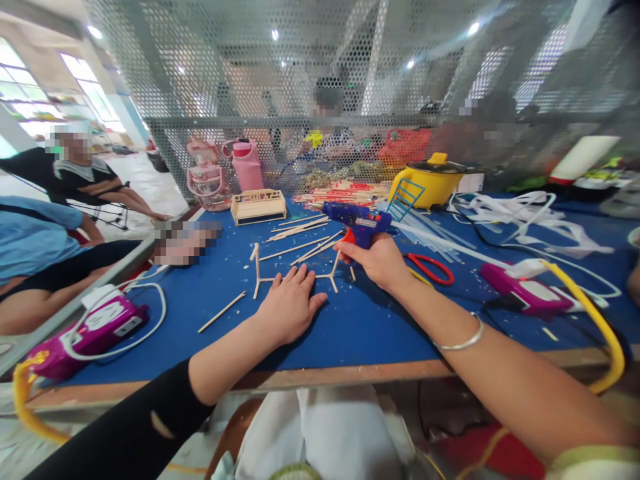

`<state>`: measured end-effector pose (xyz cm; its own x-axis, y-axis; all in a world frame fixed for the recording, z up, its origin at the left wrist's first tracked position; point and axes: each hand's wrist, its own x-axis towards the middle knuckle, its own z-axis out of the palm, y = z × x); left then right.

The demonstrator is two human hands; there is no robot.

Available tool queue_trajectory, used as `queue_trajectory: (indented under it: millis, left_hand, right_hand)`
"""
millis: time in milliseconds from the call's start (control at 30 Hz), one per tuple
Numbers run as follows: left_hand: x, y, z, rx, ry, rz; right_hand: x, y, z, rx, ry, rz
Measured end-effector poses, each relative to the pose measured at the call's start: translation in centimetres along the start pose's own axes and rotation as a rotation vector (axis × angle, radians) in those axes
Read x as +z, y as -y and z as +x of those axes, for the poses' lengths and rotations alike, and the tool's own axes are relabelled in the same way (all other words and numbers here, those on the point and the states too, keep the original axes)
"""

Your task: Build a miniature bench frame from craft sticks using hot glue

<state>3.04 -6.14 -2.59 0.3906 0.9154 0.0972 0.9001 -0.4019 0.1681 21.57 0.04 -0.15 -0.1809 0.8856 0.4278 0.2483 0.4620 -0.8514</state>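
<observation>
My right hand (383, 261) grips a blue hot glue gun (356, 220) with a red trigger, its nozzle pointing left above the loose sticks. My left hand (291, 301) lies flat with its fingers stretched over the middle of a small wooden stick frame (257, 265), on the blue table top. Branched ends of that frame show on both sides of the hand; the part under the fingers is hidden. Several loose wooden sticks (300, 228) lie beyond it, and a single stick (223, 311) rests to the left of my left hand.
Behind are a small wooden tray-like box (259, 208), pink bottles (247, 167), a yellow pot (434, 183) and a mesh screen. Red-handled scissors (431, 269) and clear glue sticks (425, 235) lie right. Purple power strips (525, 290) with cables flank the table. People sit left.
</observation>
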Motion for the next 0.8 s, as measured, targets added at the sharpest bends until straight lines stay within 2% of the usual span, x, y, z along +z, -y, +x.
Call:
queue_trajectory:
  millis: [167, 300, 400, 567, 700, 800]
  left_hand:
    - [-1.0, 0.1, 2.0, 0.064, -0.057, 0.098]
    - [-2.2, -0.2, 4.3, 0.018, 0.038, 0.143]
    - [-2.7, -0.2, 5.3, -0.016, 0.066, 0.118]
    - [-2.2, 0.7, 5.4, 0.052, 0.039, -0.062]
    - [-1.3, 1.2, 5.5, 0.05, -0.033, -0.182]
    - [-0.8, 1.5, 5.8, 0.043, -0.036, -0.244]
  right_hand:
    - [0.6, 0.4, 0.1, 0.06, -0.012, -0.04]
    - [0.5, 0.6, -0.3, 0.053, -0.071, -0.181]
    - [0.4, 0.5, -0.5, 0.021, -0.085, -0.278]
    - [0.5, 0.3, -0.5, 0.038, -0.058, -0.353]
    - [0.6, 0.0, -0.5, 0.012, -0.035, -0.389]
    - [0.7, -0.2, -0.5, 0.019, -0.067, -0.405]
